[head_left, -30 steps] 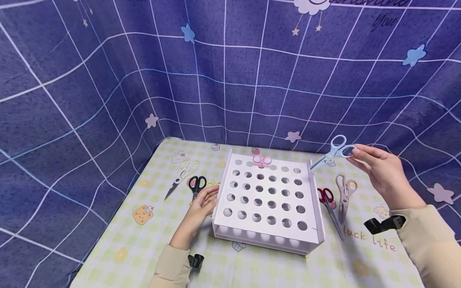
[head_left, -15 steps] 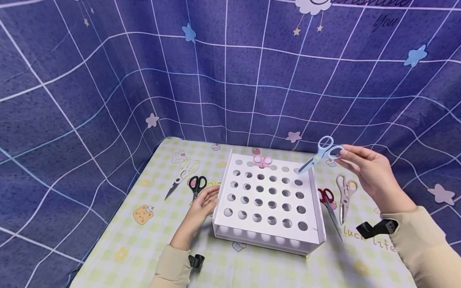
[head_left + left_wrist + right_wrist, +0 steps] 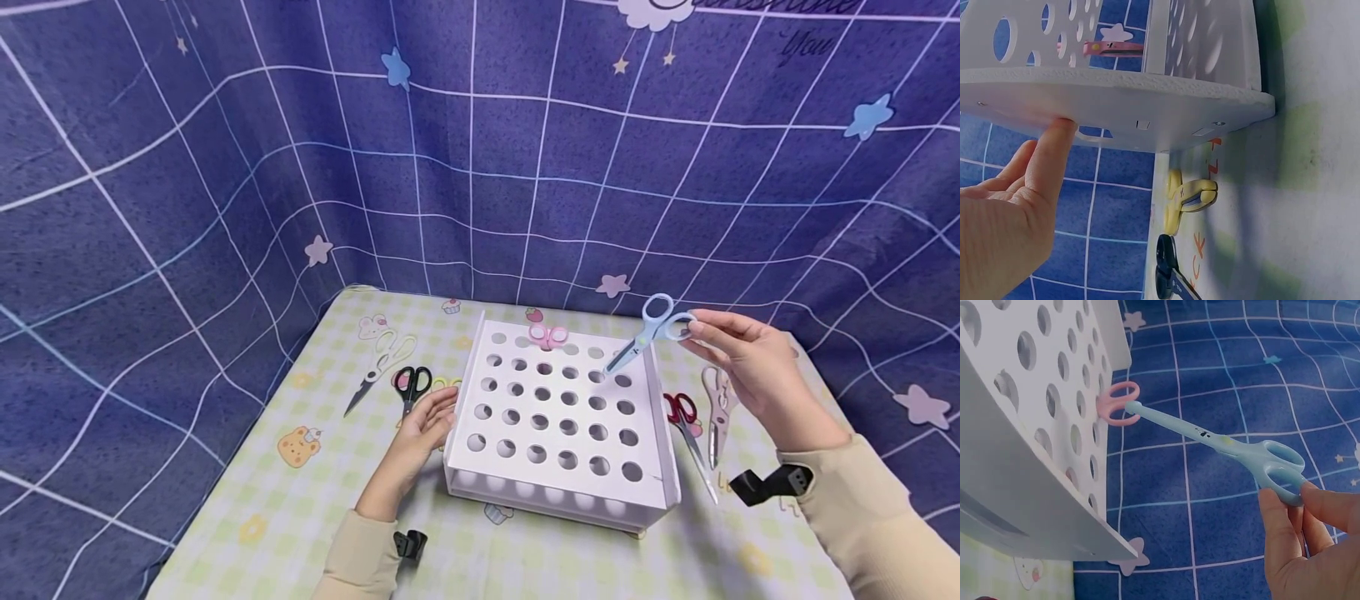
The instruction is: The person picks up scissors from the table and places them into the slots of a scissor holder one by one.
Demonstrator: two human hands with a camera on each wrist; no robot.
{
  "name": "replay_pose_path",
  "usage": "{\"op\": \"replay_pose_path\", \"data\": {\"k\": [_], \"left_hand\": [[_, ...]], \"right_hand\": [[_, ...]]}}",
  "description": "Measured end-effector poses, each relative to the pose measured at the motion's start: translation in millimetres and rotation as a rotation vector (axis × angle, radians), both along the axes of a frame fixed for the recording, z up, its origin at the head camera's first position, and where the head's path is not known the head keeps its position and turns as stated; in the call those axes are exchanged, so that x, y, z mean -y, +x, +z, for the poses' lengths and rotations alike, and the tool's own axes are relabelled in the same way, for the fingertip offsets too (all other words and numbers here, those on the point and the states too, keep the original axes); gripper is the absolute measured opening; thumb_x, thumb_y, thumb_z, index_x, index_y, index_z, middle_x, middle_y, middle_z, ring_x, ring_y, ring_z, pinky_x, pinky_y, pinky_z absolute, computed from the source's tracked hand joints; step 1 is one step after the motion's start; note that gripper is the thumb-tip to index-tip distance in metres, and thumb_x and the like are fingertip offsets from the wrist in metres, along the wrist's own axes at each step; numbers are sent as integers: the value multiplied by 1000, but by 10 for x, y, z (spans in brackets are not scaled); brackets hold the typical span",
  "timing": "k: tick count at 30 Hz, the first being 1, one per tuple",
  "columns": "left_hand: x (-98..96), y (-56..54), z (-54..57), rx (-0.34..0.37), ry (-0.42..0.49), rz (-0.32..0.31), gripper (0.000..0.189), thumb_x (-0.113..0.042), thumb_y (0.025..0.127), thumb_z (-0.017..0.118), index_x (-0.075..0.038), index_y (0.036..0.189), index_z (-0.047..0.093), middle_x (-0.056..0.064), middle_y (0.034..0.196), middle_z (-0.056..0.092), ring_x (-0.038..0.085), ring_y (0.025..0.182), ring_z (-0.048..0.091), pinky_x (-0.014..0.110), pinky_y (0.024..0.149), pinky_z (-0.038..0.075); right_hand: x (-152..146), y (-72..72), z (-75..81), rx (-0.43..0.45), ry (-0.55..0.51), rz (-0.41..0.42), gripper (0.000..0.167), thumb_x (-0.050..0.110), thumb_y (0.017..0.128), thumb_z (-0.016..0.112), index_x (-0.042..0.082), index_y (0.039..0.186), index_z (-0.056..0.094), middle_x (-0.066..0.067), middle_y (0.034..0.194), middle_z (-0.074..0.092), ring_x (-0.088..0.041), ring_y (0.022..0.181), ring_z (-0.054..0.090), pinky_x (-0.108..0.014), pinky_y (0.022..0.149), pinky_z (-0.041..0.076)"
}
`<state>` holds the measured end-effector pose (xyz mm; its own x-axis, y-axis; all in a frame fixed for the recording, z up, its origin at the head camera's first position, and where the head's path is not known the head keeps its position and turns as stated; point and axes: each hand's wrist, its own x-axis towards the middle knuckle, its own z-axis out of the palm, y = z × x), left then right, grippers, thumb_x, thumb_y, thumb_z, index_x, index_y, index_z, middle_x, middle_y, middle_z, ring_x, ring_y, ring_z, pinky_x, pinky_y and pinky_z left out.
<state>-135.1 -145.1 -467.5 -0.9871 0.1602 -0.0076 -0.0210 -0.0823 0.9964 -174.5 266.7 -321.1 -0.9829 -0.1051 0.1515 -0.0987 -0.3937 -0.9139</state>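
My right hand (image 3: 750, 367) pinches one handle loop of the light blue scissors (image 3: 1229, 447) between thumb and fingers. Their blades point down and left, over the back right part of the white rack (image 3: 551, 408), whose top is full of round holes. Pink scissors (image 3: 548, 336) stand in a hole of its back row, handles up. At the rack's left side wall rests my left hand (image 3: 420, 423), fingers fairly straight; in the left wrist view a fingertip (image 3: 1063, 128) touches that wall near a slot.
Left of the rack lie white-handled scissors (image 3: 381, 362), black scissors (image 3: 411, 385) and yellow scissors (image 3: 1188, 197). Dark red scissors (image 3: 684, 417) and pale pink scissors (image 3: 717, 408) lie to its right. A blue grid curtain (image 3: 525, 167) hangs behind the checked tablecloth (image 3: 255, 492).
My right hand has moved left with the light blue scissors, from beyond the rack's right wall to over its holes. The left hand and the rack have stayed in place.
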Motion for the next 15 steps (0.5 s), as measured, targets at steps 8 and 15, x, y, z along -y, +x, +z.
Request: {"op": "replay_pose_path", "data": {"k": [8,15], "left_hand": [[-2,1,0,0,7,10,50,-13,96,55,-5,144,41,18,146,44,32,133,44,24,91,52],[-13,1,-1,-7,4,7,50,-13,96,55,-4,144,40,19,146,44,33,133,44,24,92,52]], "right_hand": [[93,13,-63,-6,69,-5,21,-10,89,60,2,98,75,-3,91,75,-12,86,72,-28,83,57],[169,8,-129,-18,86,-14,20,-10,88,61,3,94,75,-3,88,76,-11,85,72,-28,83,57]]}}
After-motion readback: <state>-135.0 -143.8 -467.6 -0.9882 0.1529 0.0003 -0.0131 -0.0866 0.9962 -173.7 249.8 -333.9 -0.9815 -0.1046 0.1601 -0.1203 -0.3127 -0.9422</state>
